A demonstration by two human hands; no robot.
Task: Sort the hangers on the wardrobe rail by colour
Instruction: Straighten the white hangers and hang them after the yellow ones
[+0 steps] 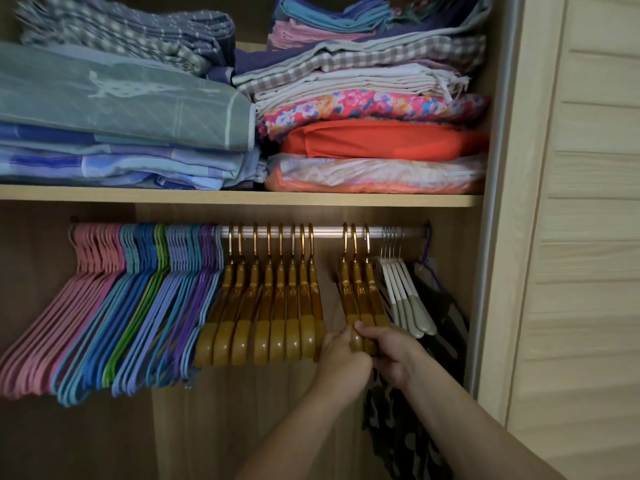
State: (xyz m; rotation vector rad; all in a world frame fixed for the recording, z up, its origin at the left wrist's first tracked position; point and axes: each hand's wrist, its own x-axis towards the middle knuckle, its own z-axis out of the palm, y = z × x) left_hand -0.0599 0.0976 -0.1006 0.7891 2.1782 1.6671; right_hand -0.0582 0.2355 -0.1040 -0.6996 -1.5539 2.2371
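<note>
- Wooden wardrobe, dim light; shelf (242,197) well above both hands, stacked w/ folded bedding (374,109); slatted door (595,237) to the right of the hands.
- Metal rail (329,233) runs left-right under the shelf, above the hands.
- Hangers hang hooks-up, long axes pointing front-to-back toward the camera, near arms sloping down.
- Far left of the hands: pink hangers (69,317), then blue, green & purple thin hangers (152,317), packed tight.
- Just left of the hands: eight amber plastic hangers (270,323), glossy, gold hooks.
- Three amber hangers (360,299) sit apart after a gap on the rail; left hand (341,362) & right hand (391,351) both grip their lower ends, fingers curled round.
- Just right of the hands: white-and-grey hangers (405,296), then a dark patterned garment (446,327) hanging at the rail end.
</note>
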